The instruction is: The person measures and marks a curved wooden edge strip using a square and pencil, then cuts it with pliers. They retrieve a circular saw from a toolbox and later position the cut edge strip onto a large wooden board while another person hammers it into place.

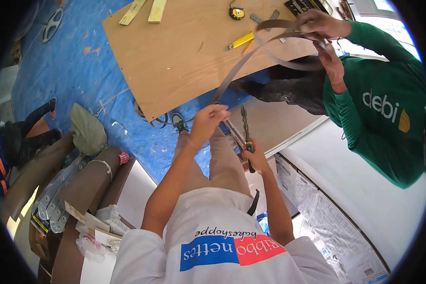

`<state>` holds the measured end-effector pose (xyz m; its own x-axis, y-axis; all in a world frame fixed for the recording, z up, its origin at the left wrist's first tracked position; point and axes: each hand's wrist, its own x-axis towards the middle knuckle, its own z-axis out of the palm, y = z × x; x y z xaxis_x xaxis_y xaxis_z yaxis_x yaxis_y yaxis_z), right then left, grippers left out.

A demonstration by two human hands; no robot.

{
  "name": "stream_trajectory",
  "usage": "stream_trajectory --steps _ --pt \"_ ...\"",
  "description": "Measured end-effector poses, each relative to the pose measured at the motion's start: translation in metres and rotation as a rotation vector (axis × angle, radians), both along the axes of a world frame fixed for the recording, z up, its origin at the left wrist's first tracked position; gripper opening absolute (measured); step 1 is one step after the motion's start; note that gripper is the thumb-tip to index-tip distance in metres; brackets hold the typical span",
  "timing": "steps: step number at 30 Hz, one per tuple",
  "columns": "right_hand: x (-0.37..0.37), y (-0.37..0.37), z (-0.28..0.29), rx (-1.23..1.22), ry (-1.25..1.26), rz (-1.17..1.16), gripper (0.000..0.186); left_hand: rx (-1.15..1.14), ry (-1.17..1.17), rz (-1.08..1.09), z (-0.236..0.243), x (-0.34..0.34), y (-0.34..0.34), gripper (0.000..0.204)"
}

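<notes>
2 hands work a long grey metal strip (251, 61) in the head view, above a blue tarpaulin (71, 71) spread over the floor. The person's left hand (207, 122) is closed around the near end of the strip, fingers curled over it, just right of centre. The right hand (256, 152), a little nearer and further right, is wrapped tight on the handles of a pair of pliers (245, 135), whose jaws point up and away, close beside the strip's near end but apart from it.

From the left hand the strip rises toward the far right, where it loops and ends in the hands of a co-worker in a green long-sleeved top (378, 113); that person's upper hand (319, 23) and lower hand (330, 64) both grip the loop.

Beneath the strip lies a plywood sheet (175, 61), carrying a yellow tape measure (236, 13), a yellow-handled knife (239, 41) and 2 pale wood offcuts (144, 10) at its far edge. At near left, cardboard tubes (87, 182) and folded metal brackets (52, 203) rest beside a white surface.
</notes>
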<state>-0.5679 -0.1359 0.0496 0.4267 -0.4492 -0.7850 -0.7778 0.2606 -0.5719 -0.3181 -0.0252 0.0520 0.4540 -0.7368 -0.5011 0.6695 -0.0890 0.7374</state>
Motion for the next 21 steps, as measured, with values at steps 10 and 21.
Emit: stream_trajectory --steps 10,21 --pt "-0.031 0.037 0.058 -0.061 0.034 0.098 0.08 0.608 -0.342 -0.026 -0.083 -0.013 0.244 0.025" --pt "-0.058 0.009 0.107 -0.524 -0.001 0.663 0.079 0.444 -0.496 0.022 -0.032 -0.052 0.206 0.027"
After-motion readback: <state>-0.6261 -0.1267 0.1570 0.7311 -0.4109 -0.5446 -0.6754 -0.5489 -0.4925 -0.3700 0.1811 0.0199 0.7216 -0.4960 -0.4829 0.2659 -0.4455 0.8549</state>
